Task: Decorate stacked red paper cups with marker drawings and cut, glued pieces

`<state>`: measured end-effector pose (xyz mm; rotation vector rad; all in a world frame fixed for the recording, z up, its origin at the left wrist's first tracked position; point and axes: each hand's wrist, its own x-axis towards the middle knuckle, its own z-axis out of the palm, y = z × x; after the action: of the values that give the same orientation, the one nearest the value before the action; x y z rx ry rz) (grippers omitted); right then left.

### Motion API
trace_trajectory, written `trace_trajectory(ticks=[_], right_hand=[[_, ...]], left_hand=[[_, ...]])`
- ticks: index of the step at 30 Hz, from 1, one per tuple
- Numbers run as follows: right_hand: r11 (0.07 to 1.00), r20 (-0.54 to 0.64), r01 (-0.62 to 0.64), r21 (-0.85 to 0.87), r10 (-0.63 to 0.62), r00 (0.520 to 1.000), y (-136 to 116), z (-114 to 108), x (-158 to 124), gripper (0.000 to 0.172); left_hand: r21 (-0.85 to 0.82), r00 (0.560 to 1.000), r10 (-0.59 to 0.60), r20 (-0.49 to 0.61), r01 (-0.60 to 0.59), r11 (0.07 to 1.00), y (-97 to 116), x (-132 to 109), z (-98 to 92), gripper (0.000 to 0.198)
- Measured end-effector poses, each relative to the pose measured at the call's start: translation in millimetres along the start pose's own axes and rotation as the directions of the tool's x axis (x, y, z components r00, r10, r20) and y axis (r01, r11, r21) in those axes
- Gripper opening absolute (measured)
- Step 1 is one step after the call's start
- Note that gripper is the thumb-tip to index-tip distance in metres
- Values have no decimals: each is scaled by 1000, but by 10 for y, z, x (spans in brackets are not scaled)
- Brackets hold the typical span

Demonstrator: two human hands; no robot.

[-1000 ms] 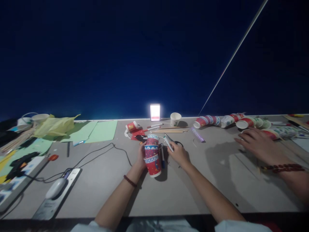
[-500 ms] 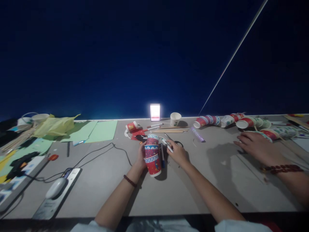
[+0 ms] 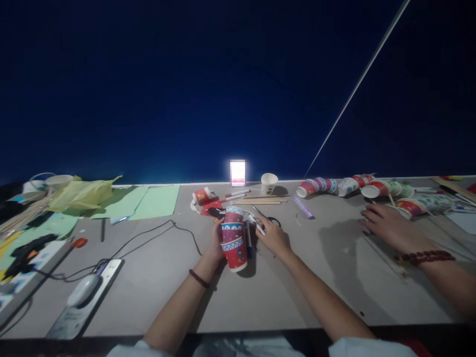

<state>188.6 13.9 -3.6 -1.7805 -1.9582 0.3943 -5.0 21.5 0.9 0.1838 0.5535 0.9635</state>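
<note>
At grey table [image 3: 297, 307], near middle: left hand [image 3: 216, 242] clasped on side of patterned paper-cup stack [image 3: 233, 239]; right hand [image 3: 274, 239], apart from left, gripping white marker [image 3: 259, 227] beside stack. White cup [image 3: 268, 185] upright beyond.

The left hand [image 3: 217, 244] is against the left side of the nested cup stack [image 3: 233, 240]; the right hand [image 3: 274, 239], holding a marker [image 3: 261, 228], is just right of the stack. Another marker [image 3: 249, 242] lies beside the stack's right side on the table [image 3: 141, 285]. Behind the stack are wooden sticks [image 3: 260, 202], then a screen [image 3: 238, 172]; a single cup [image 3: 268, 184] stands behind and to its right. Paper sheets [image 3: 158, 202] lie behind-left of it, a power strip [image 3: 28, 280] far left. A co-worker's hand [image 3: 386, 227] is well to its right.
</note>
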Motion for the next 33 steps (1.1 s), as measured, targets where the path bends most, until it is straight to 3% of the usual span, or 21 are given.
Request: trace_trajectory(ticks=[16, 27, 33], right_hand=[[1000, 35, 31, 4, -31, 999, 37, 13, 5, 36], [993, 5, 81, -84, -81, 997, 20, 48, -8, 38], [993, 0, 93, -74, -93, 996, 27, 84, -5, 35]], left_hand=[[-8, 1000, 6, 2, -6, 1000, -5, 0, 20, 40], [-2, 1000, 15, -15, -15, 1000, -7, 2, 21, 39], [8, 999, 27, 23, -28, 1000, -14, 18, -12, 38]])
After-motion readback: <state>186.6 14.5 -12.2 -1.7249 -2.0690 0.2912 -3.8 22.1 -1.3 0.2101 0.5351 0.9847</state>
